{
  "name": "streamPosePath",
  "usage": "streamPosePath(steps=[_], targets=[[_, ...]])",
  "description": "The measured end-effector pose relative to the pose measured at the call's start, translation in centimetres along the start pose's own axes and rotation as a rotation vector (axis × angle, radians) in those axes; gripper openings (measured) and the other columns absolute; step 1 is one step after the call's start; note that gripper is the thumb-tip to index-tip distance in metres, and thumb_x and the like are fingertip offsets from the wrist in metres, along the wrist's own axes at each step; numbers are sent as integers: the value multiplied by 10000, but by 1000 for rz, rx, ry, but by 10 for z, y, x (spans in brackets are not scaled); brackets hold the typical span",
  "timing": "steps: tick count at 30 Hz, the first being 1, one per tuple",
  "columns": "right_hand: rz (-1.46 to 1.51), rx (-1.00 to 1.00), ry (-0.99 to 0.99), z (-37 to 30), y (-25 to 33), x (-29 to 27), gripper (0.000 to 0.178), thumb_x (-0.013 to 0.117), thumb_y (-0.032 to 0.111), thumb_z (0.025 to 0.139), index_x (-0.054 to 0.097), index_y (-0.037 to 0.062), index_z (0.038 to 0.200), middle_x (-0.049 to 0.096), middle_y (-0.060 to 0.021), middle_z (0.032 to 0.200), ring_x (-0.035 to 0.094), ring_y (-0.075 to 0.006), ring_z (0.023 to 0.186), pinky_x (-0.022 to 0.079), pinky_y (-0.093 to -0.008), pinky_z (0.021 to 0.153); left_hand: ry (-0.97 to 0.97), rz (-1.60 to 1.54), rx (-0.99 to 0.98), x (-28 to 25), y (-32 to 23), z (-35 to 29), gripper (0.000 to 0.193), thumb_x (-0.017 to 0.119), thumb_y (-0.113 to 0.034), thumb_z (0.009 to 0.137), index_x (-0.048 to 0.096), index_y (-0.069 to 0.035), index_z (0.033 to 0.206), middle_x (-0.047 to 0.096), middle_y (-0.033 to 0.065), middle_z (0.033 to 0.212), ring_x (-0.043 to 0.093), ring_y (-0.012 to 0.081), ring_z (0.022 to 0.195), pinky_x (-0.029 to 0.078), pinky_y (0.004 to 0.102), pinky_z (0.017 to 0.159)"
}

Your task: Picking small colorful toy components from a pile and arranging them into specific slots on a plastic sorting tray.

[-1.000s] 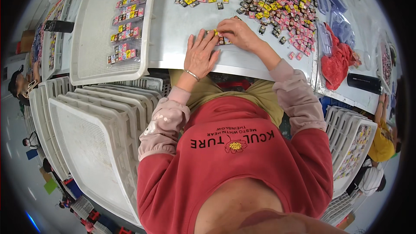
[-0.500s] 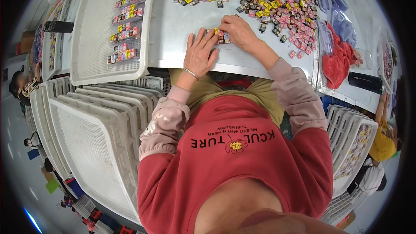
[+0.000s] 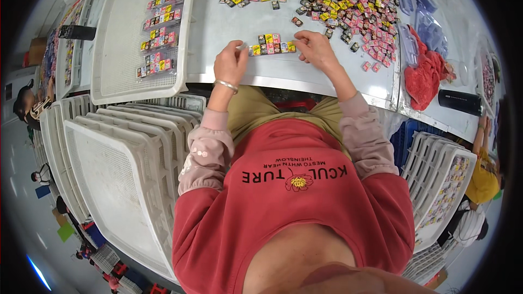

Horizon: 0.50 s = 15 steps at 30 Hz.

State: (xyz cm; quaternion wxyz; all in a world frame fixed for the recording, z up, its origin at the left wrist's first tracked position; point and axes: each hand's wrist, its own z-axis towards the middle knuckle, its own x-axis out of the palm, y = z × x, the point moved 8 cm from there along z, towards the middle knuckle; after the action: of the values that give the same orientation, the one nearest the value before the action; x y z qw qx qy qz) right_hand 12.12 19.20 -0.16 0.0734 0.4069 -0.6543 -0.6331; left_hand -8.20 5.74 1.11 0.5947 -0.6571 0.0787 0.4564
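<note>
A short block of small pink, yellow and black box-shaped pieces [image 3: 272, 49] lies on the white tabletop in front of me, in a long row with a shorter row behind it. My left hand [image 3: 231, 66] is beside the row's left end, its fingers bent, thumb and forefinger apart. At the right end is my right hand [image 3: 318, 53], with its fingers curled and the thumb tip close to or touching the last piece. Neither hand has anything lifted. A single dark piece [image 3: 297, 21] lies behind my right hand.
A large heap of like pieces [image 3: 354, 0] spreads over the far right of the table. On the left, a white tray [image 3: 117, 49] carries several grouped rows. Stacked trays [image 3: 109, 169] stand below it. A red cloth [image 3: 422, 79] and a black cylinder [image 3: 460, 103] lie at right.
Both hands have moved apart from over the block to its two ends, uncovering it. The row looks longer now. A loose dark piece now shows behind my right hand.
</note>
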Motion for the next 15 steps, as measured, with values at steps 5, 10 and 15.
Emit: streamPosePath(steps=[5,10,15], targets=[[21,-29,-66,9,3,4,178,602,135,887,597,-24,967,611,-44,735,588,-109,499,448,-237,432,-26,67,-66,-8,0,9,280,660,-161,823,621,-39,1072,676,110,713,651,213,633,509,340,613],[356,6,6,6,-9,5,108,568,151,921,555,46,902,588,-33,686,492,-93,432,364,-223,380,90,-657,-196,12,28,18,341,621,-104,870,573,6,1189,671,74,791,642,143,672,524,284,596],[438,-52,-10,33,47,-21,91,557,151,930,550,60,935,581,-13,687,507,-66,464,366,-193,391,18,-1332,-458,-10,-19,51,351,593,-158,916,487,-23,1221,612,87,973,664,235,753,561,348,687]])
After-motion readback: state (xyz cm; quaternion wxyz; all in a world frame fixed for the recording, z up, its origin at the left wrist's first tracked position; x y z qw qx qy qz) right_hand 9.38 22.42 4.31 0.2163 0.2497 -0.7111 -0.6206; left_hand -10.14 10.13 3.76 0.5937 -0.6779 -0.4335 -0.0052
